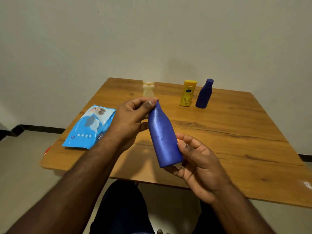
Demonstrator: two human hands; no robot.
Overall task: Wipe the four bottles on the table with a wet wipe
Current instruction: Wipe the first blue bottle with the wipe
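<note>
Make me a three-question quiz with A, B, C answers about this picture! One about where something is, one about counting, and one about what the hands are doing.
1. Where is the wipes packet?
A. on the table's left side
B. on the floor
C. beside the yellow bottle

2. How many bottles stand on the table?
A. one
B. three
C. five

3. The big blue bottle is:
A. lying on the table
B. held in both hands
C. standing by the wall

Answers: 1 A, it lies left on the wood. 2 B, clear bottle, yellow, small blue bottle. 3 B, left hand pinches its top, right hand grips its base.
</note>
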